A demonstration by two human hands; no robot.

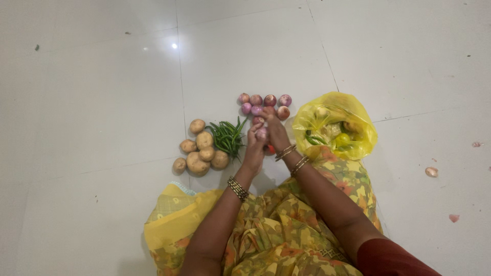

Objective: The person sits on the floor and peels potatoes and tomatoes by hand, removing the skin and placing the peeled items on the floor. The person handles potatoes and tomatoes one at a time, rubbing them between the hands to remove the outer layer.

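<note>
Two hands, left hand and right hand, both clasping one round papery onion beside knobbly potatoes

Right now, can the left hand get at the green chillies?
Probably yes. The left hand is on an onion, and the green chillies lie on open floor just to its left, nothing between; it would likely need to let go first.

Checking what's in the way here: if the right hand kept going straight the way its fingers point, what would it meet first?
The right hand points away from the body, toward the cluster of small onions on the floor. It would likely meet those first, though depth is hard to judge from above.
</note>
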